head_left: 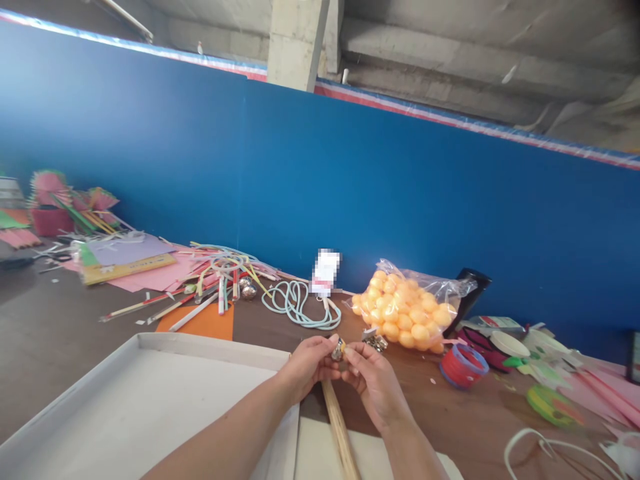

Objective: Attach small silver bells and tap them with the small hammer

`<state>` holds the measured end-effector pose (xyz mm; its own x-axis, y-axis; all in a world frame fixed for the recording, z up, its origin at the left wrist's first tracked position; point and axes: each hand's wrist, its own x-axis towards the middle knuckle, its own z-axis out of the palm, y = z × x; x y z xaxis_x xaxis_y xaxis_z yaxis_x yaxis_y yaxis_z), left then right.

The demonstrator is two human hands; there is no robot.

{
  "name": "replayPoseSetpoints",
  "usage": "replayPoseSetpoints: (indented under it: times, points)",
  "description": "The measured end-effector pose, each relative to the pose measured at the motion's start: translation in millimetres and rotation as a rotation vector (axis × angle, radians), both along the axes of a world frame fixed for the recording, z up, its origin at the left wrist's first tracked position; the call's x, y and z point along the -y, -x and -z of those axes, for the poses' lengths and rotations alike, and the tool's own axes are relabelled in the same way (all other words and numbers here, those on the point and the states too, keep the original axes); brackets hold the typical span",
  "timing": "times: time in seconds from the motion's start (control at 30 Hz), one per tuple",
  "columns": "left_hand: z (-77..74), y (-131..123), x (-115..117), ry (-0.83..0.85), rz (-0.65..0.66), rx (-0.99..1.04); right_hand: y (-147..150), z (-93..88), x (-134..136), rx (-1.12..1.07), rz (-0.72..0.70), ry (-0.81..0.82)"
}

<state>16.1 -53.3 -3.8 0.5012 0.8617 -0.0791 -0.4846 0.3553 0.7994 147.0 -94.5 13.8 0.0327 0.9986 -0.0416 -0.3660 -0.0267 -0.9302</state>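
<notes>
Near the middle of the table, both my hands pinch one small ball between thumbs and fingertips. Shiny silver foil covers part of it and yellow-orange shows on the rest. My left hand grips its left side, and my right hand has its right. Just beyond the right fingers lies a crumpled shiny silver piece. Below the hands a bundle of thin wooden sticks runs towards me. A clear bag of orange balls stands behind my right hand.
A white shallow tray takes up the left front. Pale blue cord, silver balls and an orange sheet lie behind it. At the right are a red ribbon roll and green tape. A blue partition closes the back.
</notes>
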Motion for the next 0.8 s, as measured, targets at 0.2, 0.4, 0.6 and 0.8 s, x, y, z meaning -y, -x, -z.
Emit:
replayPoseSetpoints:
  times: [0.2,0.4,0.6,0.8]
  points:
    - [1.7,-0.4,-0.9,-0.008,0.007,-0.001,-1.1,1.3,-0.4,0.014,0.001,0.0]
    - [3.8,-1.4,-1.1,0.001,-0.011,-0.011,-2.1,2.2,-0.8,0.044,-0.002,0.0]
    - [4.4,-2.0,0.9,-0.032,-0.052,-0.055,-2.3,1.1,0.1,0.098,0.007,-0.012]
    - [4.4,-2.8,0.6,-0.08,-0.091,-0.122,-2.2,1.4,0.9,0.106,0.016,-0.035]
